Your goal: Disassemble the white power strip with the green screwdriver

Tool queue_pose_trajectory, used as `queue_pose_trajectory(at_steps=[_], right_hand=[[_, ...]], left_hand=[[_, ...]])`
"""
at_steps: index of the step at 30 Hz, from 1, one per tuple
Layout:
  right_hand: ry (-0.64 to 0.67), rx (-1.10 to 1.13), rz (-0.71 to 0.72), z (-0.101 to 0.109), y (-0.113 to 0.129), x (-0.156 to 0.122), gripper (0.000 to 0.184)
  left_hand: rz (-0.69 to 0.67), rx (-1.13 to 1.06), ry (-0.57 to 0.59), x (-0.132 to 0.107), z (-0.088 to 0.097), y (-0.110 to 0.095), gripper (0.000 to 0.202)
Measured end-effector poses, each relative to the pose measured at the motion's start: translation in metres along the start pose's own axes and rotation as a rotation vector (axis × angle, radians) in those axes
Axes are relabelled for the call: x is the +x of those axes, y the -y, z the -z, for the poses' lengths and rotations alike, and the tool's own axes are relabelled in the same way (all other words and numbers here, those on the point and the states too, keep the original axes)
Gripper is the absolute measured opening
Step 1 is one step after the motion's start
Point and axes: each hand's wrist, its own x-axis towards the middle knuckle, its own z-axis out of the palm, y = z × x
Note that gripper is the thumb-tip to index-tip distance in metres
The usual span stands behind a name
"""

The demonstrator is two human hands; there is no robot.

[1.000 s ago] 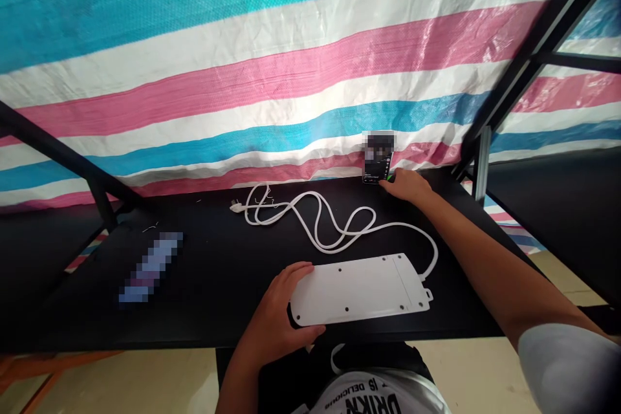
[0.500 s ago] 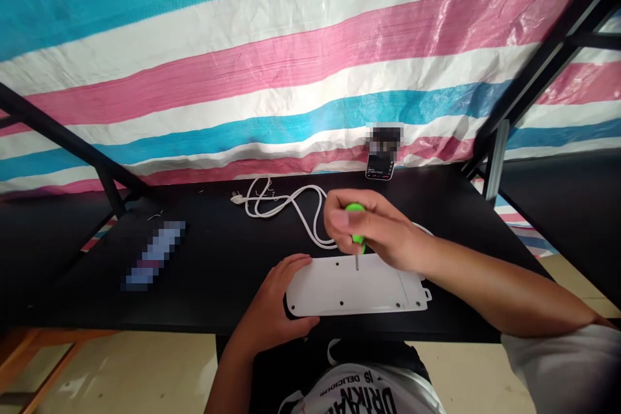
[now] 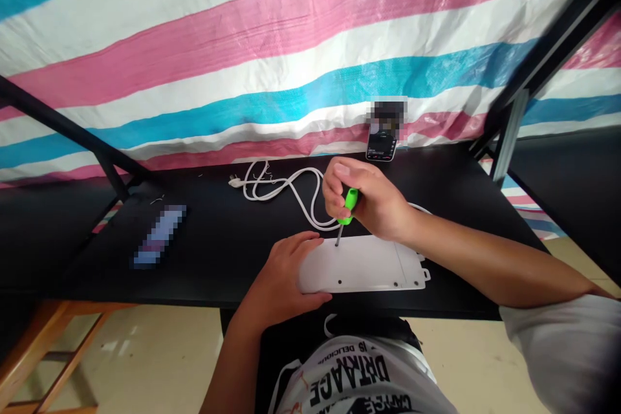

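Observation:
A white power strip (image 3: 369, 265) lies face down on the black table (image 3: 218, 252), its screw holes showing. My left hand (image 3: 284, 275) grips its left end, thumb underneath and fingers on top. My right hand (image 3: 369, 200) is closed round a green-handled screwdriver (image 3: 347, 207), held nearly upright. The metal tip touches the strip's back near its upper left screw hole. The strip's white cord (image 3: 286, 191) runs in loops to a plug at the back of the table.
A phone (image 3: 381, 145) leans against the striped tarp at the table's back edge. A blurred flat object (image 3: 160, 236) lies on the left of the table. Black frame bars rise at left and right. A wooden stool (image 3: 43, 349) stands on the floor, lower left.
My right hand left the spot by the phone, came back holding the green screwdriver and set its tip on the strip. The camera view tipped downward.

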Motion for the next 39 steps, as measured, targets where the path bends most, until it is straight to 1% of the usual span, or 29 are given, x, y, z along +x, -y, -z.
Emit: queue_pose_trajectory(at_steps=[4, 8, 11, 15, 17, 19, 23, 26, 30, 33, 35, 39], right_hand=[[0.024, -0.021, 0.002, 0.0, -0.008, 0.0, 0.039], [0.097, -0.039, -0.014, -0.004, -0.008, -0.005, 0.036], [0.142, -0.083, -0.012, -0.006, -0.007, -0.007, 0.035], [0.185, -0.134, -0.04, -0.006, -0.007, -0.006, 0.042], [0.189, -0.129, -0.066, -0.006, -0.008, -0.005, 0.045], [0.188, -0.089, -0.057, -0.006, -0.011, -0.005, 0.043], [0.219, -0.035, 0.023, -0.006, -0.02, -0.004, 0.036], [0.25, -0.042, 0.064, -0.002, -0.022, 0.0, 0.033], [0.302, -0.089, 0.012, 0.004, -0.012, 0.006, 0.031], [0.342, -0.083, -0.034, 0.008, -0.008, 0.008, 0.043], [0.342, -0.062, -0.055, 0.009, -0.011, 0.008, 0.049], [0.274, 0.004, -0.045, 0.006, -0.02, 0.005, 0.038]], left_hand=[[-0.063, 0.03, 0.007, 0.006, -0.002, -0.006, 0.082], [-0.105, 0.019, 0.017, 0.011, -0.003, -0.006, 0.078], [-0.152, 0.024, -0.005, 0.013, -0.005, -0.005, 0.078], [-0.19, 0.042, -0.056, 0.014, -0.01, -0.004, 0.077], [-0.2, 0.043, -0.076, 0.014, -0.012, -0.003, 0.077], [-0.201, 0.043, -0.085, 0.015, -0.013, -0.004, 0.077], [-0.203, 0.033, -0.095, 0.015, -0.012, -0.005, 0.076], [-0.201, 0.034, -0.098, 0.016, -0.011, -0.006, 0.075], [-0.21, 0.04, -0.113, 0.017, -0.013, -0.005, 0.076], [-0.218, 0.045, -0.137, 0.018, -0.015, -0.003, 0.076], [-0.226, 0.052, -0.14, 0.017, -0.016, -0.003, 0.076], [-0.231, 0.069, -0.137, 0.017, -0.016, -0.004, 0.075]])
